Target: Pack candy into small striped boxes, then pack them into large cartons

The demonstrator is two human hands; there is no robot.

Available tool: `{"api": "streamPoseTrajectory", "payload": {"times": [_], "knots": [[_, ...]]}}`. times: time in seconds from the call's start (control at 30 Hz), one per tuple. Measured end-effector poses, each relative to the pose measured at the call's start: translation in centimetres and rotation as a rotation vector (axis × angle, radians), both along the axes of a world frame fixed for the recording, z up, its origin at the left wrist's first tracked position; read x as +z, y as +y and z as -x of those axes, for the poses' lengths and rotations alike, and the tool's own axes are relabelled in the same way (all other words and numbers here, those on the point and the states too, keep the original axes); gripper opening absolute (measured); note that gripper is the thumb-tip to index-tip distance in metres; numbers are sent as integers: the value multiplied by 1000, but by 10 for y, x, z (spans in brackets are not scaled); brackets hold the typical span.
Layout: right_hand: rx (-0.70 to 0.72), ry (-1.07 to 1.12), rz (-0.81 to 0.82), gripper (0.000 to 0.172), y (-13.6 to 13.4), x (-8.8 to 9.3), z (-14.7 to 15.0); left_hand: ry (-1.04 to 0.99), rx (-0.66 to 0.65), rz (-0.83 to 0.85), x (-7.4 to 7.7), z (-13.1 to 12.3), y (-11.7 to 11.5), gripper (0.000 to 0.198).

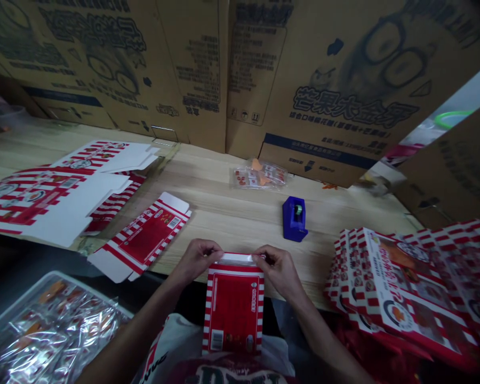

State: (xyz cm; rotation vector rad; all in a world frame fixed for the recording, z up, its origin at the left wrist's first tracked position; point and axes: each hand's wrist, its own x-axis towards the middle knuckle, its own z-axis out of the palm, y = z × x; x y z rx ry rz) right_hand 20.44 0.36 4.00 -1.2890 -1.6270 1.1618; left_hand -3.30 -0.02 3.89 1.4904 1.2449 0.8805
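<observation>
A tub [56, 274] of shiny packets [64, 325] sits at the left, maybe for easy reach. The left hand [200, 258] and right hand [278, 266] pinch both ends of the striped box's flap [236, 258], probably keeping it straight; the red striped box [234, 309] stretches from between them toward the person. A blue tape dispenser [294, 220] stands near.

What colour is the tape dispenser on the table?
The tape dispenser is deep blue, seen in the head view.
</observation>
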Motion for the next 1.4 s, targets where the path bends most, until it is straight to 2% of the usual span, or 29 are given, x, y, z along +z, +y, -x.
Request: {"api": "streamPoseTrajectory", "payload": {"times": [0.27,0.4,0.5,0.67,0.83,1.07,1.17,1.4], "knots": [[-2,47,-51,19,-7,-1,-6,-126,-24,-3,-1,-2,-8,27],[-3,92,83,18,-2,2,-9,-204,-18,121,-5,-2,-8,27],[18,177,193,22,4,6,-11,-240,-18,166,-1,-3,-5,28],[51,209,219,22,4,7,-10,-201,-75,118,6,-3,-5,21],[79,186,205,18,-2,8,-10,-318,-72,202,4,-3,-8,20],[150,163,154,14,4,8,-9,-139,-178,189,13,1,6,17],[138,140,132,14,8,5,-8,-128,-214,214,12,2,15,18],[161,102,108,13,13,-1,-12,-9,-300,105,8,2,25,19]]}}
